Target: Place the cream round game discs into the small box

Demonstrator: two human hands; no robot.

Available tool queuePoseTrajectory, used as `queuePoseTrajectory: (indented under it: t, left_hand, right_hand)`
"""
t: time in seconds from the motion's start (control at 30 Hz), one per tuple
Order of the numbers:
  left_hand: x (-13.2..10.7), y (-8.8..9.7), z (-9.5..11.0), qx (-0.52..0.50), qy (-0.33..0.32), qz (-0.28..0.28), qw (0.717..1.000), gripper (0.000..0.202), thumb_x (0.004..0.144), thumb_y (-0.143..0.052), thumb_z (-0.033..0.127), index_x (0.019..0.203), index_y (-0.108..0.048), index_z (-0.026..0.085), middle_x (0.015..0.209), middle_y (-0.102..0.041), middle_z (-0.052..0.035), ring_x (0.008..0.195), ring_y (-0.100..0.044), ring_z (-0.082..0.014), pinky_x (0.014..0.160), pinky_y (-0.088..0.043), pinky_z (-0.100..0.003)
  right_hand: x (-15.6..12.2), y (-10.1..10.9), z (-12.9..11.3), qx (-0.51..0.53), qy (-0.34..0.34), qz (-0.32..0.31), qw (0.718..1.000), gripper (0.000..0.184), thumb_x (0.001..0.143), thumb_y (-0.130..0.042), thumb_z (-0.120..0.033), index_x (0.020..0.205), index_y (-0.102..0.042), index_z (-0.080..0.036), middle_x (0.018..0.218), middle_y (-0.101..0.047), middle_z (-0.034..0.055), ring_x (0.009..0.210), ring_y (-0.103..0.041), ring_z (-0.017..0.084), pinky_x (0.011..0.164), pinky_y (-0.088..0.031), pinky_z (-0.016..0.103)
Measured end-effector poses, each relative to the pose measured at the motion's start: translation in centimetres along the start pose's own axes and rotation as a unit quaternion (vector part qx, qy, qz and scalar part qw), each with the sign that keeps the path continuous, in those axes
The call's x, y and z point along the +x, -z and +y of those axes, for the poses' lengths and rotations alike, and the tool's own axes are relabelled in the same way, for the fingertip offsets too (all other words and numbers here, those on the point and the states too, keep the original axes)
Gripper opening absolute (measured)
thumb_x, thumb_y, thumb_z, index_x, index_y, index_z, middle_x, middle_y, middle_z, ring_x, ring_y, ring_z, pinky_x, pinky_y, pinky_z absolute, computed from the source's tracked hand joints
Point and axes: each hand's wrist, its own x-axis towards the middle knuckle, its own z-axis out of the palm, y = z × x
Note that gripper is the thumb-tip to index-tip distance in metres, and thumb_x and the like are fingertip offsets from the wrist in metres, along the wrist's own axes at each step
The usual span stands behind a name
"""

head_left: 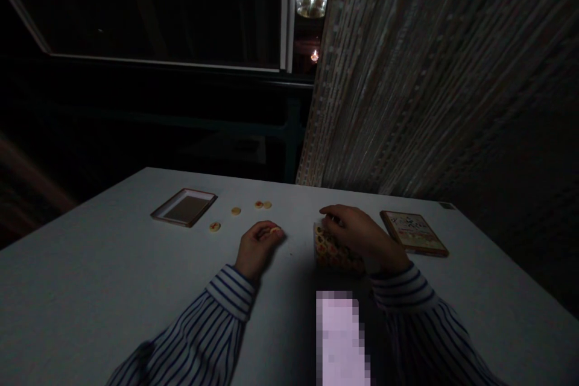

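In the head view my left hand [259, 248] is closed over the table, a small round game piece [274, 230] pinched at its fingertips. My right hand [364, 234] reaches over a see-through box [315, 246] filled with round wooden pieces [332, 250] bearing red or dark marks. Its index finger stretches out to the left, with a gap to the thumb, which dips among the pieces; the other fingertips are hidden. Left of the box, several loose pieces lie flat, among them a red-marked piece [215, 227] and a plain-looking piece [236, 211].
A shallow rimmed tray [205, 211] lies at the left of the white table [113, 265]. Right of the box is a flat case [415, 233] with a printed cover. A string curtain [384, 72] hangs behind the far edge, beside a dark window [158, 6]. Light is dim.
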Motion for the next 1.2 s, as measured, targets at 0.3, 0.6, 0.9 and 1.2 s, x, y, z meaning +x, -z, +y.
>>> queuePoseTrajectory:
  t: [0.3, 0.6, 0.9, 1.2]
  left_hand:
    - [-0.1, -1.6, 0.5, 0.026, 0.012, -0.028, 0.999, 0.027, 0.06, -0.073, 0.028, 0.078, -0.062, 0.012, 0.073, -0.064, -0.0029, 0.069, -0.058, -0.011, 0.07, -0.045, -0.024]
    - [-0.1, -4.5, 1.9, 0.036, 0.016, -0.055, 0.998, 0.024, 0.062, -0.071, 0.03, 0.077, -0.065, 0.012, 0.073, -0.067, -0.0047, 0.068, -0.06, -0.012, 0.069, -0.044, -0.024]
    - [0.8, -8.2, 3.2, 0.042, -0.014, -0.048, 0.998, 0.022, 0.063, -0.069, 0.031, 0.076, -0.067, 0.013, 0.071, -0.067, -0.0041, 0.068, -0.059, -0.0133, 0.066, -0.044, -0.025]
    - [1.8, -9.8, 3.1, -0.012, 0.005, -0.068, 0.998, 0.023, 0.065, -0.067, 0.029, 0.079, -0.066, 0.011, 0.074, -0.068, -0.0053, 0.064, -0.057, -0.0102, 0.061, -0.043, -0.022]
  right_hand:
    - [-0.5, 1.1, 0.3, 0.005, 0.014, 0.025, 1.0, 0.035, 0.084, -0.041, -0.03, 0.111, -0.059, -0.018, 0.11, -0.062, 0.0075, 0.101, -0.056, 0.02, 0.088, -0.04, 0.032]
    - [-0.9, 1.7, 1.0, 0.013, 0.009, 0.039, 0.999, 0.033, 0.085, -0.042, -0.029, 0.112, -0.058, -0.02, 0.108, -0.063, 0.0071, 0.1, -0.056, 0.02, 0.086, -0.041, 0.033]
    - [-1.0, 2.1, 1.8, 0.01, 0.0, 0.048, 0.999, 0.034, 0.084, -0.041, -0.03, 0.112, -0.058, -0.019, 0.104, -0.065, 0.0063, 0.095, -0.058, 0.02, 0.082, -0.042, 0.031]
    - [-1.0, 2.0, 2.2, -0.003, 0.0, 0.068, 0.998, 0.032, 0.085, -0.041, -0.029, 0.11, -0.059, -0.02, 0.104, -0.065, 0.0056, 0.096, -0.058, 0.019, 0.083, -0.041, 0.031]
